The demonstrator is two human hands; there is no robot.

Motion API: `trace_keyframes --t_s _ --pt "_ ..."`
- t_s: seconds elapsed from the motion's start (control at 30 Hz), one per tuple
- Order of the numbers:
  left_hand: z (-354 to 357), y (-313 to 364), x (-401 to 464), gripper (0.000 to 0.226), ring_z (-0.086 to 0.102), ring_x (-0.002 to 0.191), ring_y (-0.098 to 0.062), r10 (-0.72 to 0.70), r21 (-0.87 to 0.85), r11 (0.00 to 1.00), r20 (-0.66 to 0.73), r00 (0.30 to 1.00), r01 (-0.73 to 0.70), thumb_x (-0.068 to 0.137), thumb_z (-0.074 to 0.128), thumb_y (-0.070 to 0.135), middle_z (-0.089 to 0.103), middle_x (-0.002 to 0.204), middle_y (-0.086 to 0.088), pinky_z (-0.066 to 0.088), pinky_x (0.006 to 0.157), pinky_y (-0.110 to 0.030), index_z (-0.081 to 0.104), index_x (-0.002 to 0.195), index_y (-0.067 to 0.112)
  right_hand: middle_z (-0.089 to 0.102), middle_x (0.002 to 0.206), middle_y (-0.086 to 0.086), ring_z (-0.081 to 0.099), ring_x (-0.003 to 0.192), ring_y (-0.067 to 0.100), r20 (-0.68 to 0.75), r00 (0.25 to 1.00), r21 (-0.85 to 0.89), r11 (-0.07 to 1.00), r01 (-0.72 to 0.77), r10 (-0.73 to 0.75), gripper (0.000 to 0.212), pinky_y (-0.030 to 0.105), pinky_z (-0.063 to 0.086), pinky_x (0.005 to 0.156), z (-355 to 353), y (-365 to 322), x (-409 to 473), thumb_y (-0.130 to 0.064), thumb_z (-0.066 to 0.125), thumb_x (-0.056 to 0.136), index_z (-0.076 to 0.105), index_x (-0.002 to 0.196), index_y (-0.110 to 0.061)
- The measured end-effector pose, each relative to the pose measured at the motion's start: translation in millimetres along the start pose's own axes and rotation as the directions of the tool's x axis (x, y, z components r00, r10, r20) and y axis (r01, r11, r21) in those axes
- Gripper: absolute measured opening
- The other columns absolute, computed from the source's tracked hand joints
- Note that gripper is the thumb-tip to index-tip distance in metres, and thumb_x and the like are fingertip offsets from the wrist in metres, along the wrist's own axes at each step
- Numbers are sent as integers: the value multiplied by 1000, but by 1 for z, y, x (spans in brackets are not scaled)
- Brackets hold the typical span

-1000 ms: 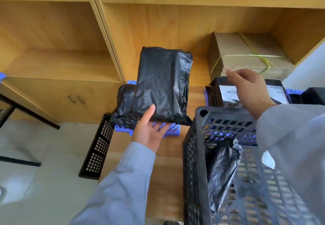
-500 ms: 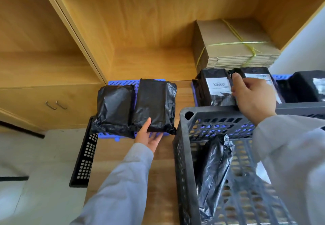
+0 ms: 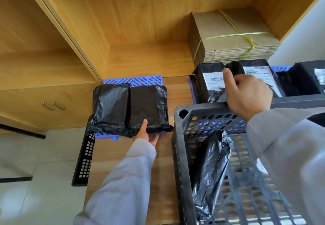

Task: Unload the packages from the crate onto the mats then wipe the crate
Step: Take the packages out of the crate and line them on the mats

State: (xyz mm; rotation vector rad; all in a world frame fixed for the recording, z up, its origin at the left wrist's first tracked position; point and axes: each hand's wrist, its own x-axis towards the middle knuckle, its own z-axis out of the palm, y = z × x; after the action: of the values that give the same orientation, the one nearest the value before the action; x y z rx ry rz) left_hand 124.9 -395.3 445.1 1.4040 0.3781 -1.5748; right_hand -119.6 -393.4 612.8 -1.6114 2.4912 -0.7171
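- One black package point(image 3: 210, 170) remains in the crate point(image 3: 181, 154), leaning on its left wall.
- Left hand point(image 3: 148, 135) grips the near edge of a package point(image 3: 148, 108) on the blue mat point(image 3: 133, 80), thumb on top; slide the fingers out flat so it stays aligned.
- Right hand point(image 3: 246, 93) pinches a labelled package point(image 3: 211, 82) on the right mat point(image 3: 279, 68); settle it upright before letting go.

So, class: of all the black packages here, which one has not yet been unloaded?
The crumpled black package standing inside the crate. All the others already lie on the blue mats beyond it.
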Motion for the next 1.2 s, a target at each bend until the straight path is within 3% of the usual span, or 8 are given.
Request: trace_keyframes --t_s 0.13,0.47,0.57,0.7,0.8,0.97,1.07,1.2 --pt "-2 4 2 62 64 93 -16 19 81 997 -76 997 -13 73 83 38 65 108 -8 57 73 -27 59 121 7 50 54 7 46 56 31 3 1000 -13 1000 -1 2 69 34 29 58 0 1 0 -59 30 99 48 56 -9" --pt "-14 1 -22 57 64 102 -15 88 0 996 -82 993 -88 80 77 38 52 138 -5 53 92 -28 59 127 11 53 56 7 44 53 24 27 1000 -18 1000 4 -4 69 34 29 57 -1 2 0 -58 29 99 53 58 -9" --pt "-22 10 -40 45 55 44 -6 68 148 987 -83 994 -56 84 67 52 72 75 -1 44 65 -18 69 80 7 53 57 7 45 55 27 44 999 -22 1000 2 -1 69 34 31 60 -2 0 0 -59 28 99 56 60 -8" --pt "-16 24 -90 30 60 89 -11 295 168 942 -7 955 -290 90 64 40 61 103 -3 49 71 -20 58 102 13 52 57 2 51 65 34 55 998 39 999 35 -37 63 34 35 63 -5 1 -1 -58 33 96 56 62 -10" --pt "1 21 -146 17 64 97 -14 570 160 802 89 817 -576 93 62 29 65 113 -7 52 73 -22 60 103 15 46 52 -5 49 62 29 93 986 156 980 123 -138 51 31 34 62 -10 6 -9 -49 43 95 46 56 -16" --pt "34 -19 -250 22 58 60 -15 679 224 580 398 617 -783 96 56 24 64 68 -1 51 59 -22 62 78 14 65 69 1 60 74 23 103 936 502 830 243 -337 29 40 51 72 -38 33 -22 -29 54 92 68 72 -14" --pt "46 -58 -269 24 56 56 -14 549 430 442 564 617 -787 95 57 28 64 68 -2 50 58 -25 64 79 11 64 84 -10 60 93 16 82 918 549 786 283 -387 14 31 47 80 -63 65 -47 -18 60 94 73 91 -12" --pt "46 -115 -240 38 62 99 -13 241 787 -79 611 754 -612 82 67 50 66 108 9 48 88 -29 64 110 25 64 78 -22 60 81 5 184 939 606 786 125 -290 13 22 46 73 -85 124 -84 -15 65 92 71 84 -24"
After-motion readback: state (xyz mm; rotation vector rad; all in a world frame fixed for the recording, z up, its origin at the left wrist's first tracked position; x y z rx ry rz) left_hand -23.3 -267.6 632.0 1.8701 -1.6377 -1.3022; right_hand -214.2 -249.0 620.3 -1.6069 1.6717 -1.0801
